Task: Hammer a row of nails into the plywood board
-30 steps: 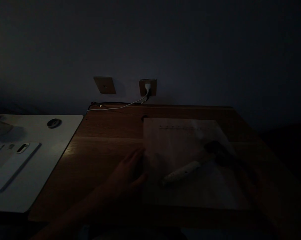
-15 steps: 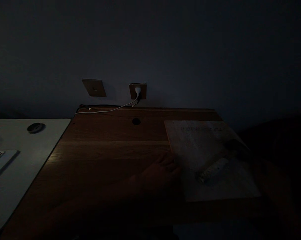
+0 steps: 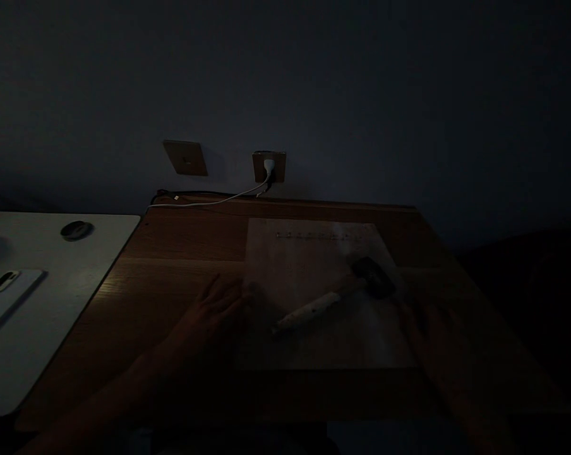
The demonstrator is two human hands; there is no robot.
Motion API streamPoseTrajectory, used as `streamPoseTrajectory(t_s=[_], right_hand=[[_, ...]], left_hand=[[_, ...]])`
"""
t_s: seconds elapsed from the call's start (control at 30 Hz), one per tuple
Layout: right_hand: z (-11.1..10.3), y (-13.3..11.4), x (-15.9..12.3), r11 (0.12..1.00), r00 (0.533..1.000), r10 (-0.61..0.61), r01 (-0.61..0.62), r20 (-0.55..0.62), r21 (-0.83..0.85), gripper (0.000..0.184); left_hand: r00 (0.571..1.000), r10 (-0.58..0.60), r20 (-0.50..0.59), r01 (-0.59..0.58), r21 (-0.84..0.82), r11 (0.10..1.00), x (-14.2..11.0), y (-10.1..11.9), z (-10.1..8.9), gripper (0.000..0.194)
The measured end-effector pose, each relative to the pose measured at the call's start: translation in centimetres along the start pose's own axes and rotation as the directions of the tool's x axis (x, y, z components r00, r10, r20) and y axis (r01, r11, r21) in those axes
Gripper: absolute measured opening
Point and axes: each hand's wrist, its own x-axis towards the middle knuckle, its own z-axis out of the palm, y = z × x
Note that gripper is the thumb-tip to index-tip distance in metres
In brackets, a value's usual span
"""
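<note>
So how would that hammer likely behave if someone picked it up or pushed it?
The hammer is probably heavier at one end, given its bulky dark head on a slimmer pale handle. It looks stiff, the handle running straight. Pushed across the board, that blocky head may make it pivot, not roll.

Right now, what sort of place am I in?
Probably a dim indoor workspace: a brown wooden table stands against a grey wall with a square outlet, and a dark-headed, pale-handled hammer lies on a flat, pale board.
</note>
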Motion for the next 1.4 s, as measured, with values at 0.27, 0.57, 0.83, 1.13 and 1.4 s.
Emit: streamPoseTrajectory(t_s=[0.27, 0.57, 0.83, 1.13, 1.4], right_hand=[[3.9, -6.4, -0.4, 0.996, 0.995, -0.069, 0.074, 0.078, -0.059, 0.044], [2.0, -16.3, 13.5, 0.923, 0.924, -0.367, 0.376, -0.105, 0.082, 0.024], [4.0, -22.0, 19.1, 0.929, 0.929, -0.369, 0.368, 0.029, 0.029, 0.017], [6.1, -19.2, 19.3, 0.973, 0.888, -0.159, 0.214, 0.431, -0.083, 0.011], [6.9, -18.8, 19.6, 0.968, 0.875, -0.09, 0.19, 0.476, -0.166, 0.013]], left_hand=[[0.964, -0.258, -0.066, 0.264, 0.12, 0.957, -6.1, -4.4, -4.4, 0.031], [0.951, -0.159, -0.264, 0.183, 0.067, 0.981, 5.2, -5.4, -12.6, 0.025], [0.926, -0.102, -0.365, 0.149, 0.103, 0.983, 12.8, -7.1, -14.5, 0.026], [0.974, -0.226, -0.017, 0.225, 0.211, 0.951, 13.0, -10.9, -10.1, 0.026], [0.962, -0.243, 0.124, 0.21, 0.232, 0.95, 13.5, -11.8, -8.5, 0.026]])
